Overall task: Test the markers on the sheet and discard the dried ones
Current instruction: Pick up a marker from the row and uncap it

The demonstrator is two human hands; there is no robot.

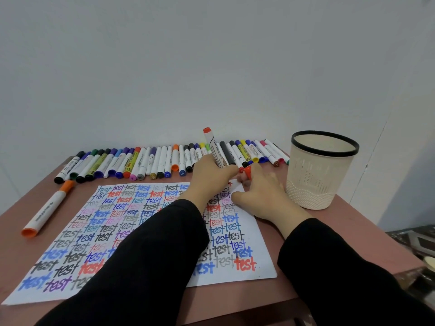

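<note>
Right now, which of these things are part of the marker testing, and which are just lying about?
In the job: red marker in the left hand, its cap in the right hand, test sheet, marker row, lone orange marker, bin.
Lying about: blurred clutter beyond the table's right edge.

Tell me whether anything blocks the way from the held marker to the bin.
Only the right hand, pinching the orange cap, lies between the whiteboard marker in the left hand and the bin. The bin's top is open.
</note>
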